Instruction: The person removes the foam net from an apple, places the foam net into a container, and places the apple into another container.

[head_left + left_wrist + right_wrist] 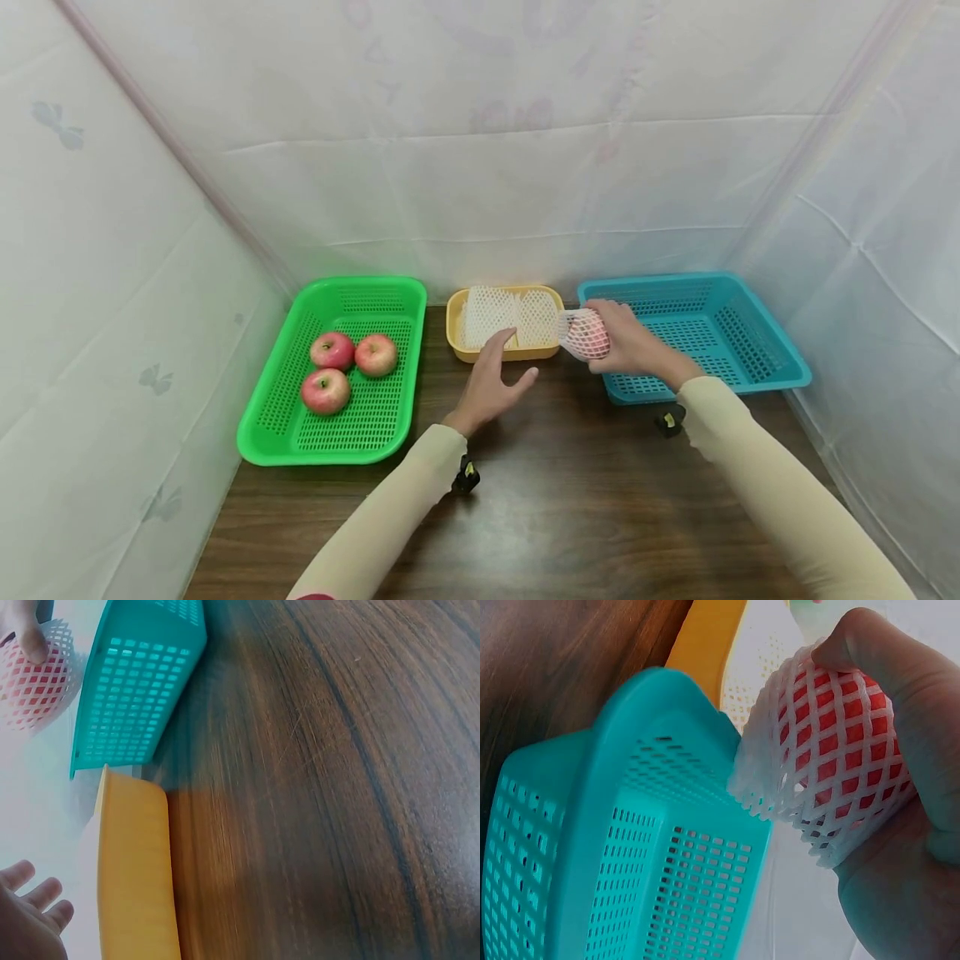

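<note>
My right hand [624, 340] grips an apple in a white foam net [587, 335], held above the left end of the blue basket [772, 346]. In the right wrist view the net-covered apple [836, 742] shows red through the mesh, with the thumb pressed on it and the net's loose end hanging past the fruit. My left hand [491, 387] holds nothing; its fingers are spread in front of the yellow tray [457, 350]. Flat white foam nets [491, 315] lie in that tray. In the left wrist view, fingertips of the left hand [34, 911] show beside the tray.
At the left, a green basket [408, 392] holds three bare apples [326, 392]. All the containers stand on a dark wooden table [570, 500]. White sheeting [480, 192] hangs behind them and along both sides.
</note>
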{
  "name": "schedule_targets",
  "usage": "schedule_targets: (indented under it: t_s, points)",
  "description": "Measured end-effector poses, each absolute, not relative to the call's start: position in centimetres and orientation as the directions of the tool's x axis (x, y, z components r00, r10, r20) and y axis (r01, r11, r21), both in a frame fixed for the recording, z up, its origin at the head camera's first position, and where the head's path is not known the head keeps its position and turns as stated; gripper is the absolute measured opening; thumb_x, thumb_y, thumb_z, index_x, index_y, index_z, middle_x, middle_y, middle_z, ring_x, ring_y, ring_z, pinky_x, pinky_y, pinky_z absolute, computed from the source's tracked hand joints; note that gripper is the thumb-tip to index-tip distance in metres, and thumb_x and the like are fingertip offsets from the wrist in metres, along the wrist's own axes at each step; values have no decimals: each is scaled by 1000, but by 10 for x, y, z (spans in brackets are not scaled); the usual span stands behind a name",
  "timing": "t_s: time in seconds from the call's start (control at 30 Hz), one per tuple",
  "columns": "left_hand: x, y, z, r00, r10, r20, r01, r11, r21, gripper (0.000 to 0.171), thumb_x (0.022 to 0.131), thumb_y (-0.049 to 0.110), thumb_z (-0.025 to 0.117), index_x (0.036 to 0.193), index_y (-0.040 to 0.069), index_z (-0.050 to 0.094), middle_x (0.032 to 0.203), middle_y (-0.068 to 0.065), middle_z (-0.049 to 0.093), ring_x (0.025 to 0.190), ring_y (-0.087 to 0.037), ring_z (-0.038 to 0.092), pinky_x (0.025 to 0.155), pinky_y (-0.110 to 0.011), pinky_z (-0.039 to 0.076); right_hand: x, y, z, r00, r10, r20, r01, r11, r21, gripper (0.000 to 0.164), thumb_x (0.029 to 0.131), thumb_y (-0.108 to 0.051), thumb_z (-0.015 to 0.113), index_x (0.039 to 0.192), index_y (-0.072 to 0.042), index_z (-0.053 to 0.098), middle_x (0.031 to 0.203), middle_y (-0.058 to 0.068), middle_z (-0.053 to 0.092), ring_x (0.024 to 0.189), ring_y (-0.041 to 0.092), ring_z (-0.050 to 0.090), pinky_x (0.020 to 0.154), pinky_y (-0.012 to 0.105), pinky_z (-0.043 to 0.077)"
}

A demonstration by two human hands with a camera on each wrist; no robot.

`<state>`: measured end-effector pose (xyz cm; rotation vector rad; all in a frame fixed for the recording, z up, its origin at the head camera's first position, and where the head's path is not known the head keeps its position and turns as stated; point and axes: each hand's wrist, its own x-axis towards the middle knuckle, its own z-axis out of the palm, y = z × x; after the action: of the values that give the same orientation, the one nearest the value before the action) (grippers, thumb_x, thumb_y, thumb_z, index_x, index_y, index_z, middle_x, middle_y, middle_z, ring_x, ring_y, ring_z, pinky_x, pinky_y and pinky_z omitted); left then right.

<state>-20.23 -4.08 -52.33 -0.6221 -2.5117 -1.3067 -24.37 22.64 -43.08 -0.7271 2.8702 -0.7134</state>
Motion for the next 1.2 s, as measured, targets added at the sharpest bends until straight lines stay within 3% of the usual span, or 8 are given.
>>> schedule_targets:
  t_s: [0.3,0.5,0.77,0.97,1.2]
  points:
    - [-200,-49,-526,-895,230,382,445,504,740,75,90,48,62,151,16,31,153,-2,34,141,-17,31,112,-43,32,-242,215,-435,-868,-496,32,-453,763,-461,96,64,-22,85,144,-13,33,128,7,47,110,26,41,91,48,40]
    - [-197,-54,-529,-896,210,391,443,484,754,76,91,47,62,149,10,33,151,-4,36,139,-19,33,110,-45,34,-242,207,-438,-856,-515,37,-472,752,-460,98,64,-20,85,145,-10,32,130,8,47,111,26,41,93,48,38]
    - [-192,-62,-531,-914,190,358,404,487,774,73,91,47,62,151,20,30,152,-1,35,140,-15,32,112,-42,32,-241,195,-438,-854,-519,27,-475,760,-443,99,63,-22,85,146,-13,31,133,7,45,111,25,39,93,46,39]
    - [-189,-66,-534,-922,175,346,386,491,781,72,91,45,62,150,22,30,152,0,35,140,-16,32,111,-44,32,-241,186,-441,-849,-528,9,-480,765,-429,99,63,-23,86,145,-12,32,136,9,44,120,27,39,107,53,32]
    - [-187,-69,-536,-925,151,349,377,487,788,70,91,42,63,150,22,30,151,0,36,140,-16,33,111,-45,32,-239,176,-443,-839,-543,20,-504,764,-403,97,63,-25,87,144,-12,34,134,9,46,117,26,40,103,51,38]
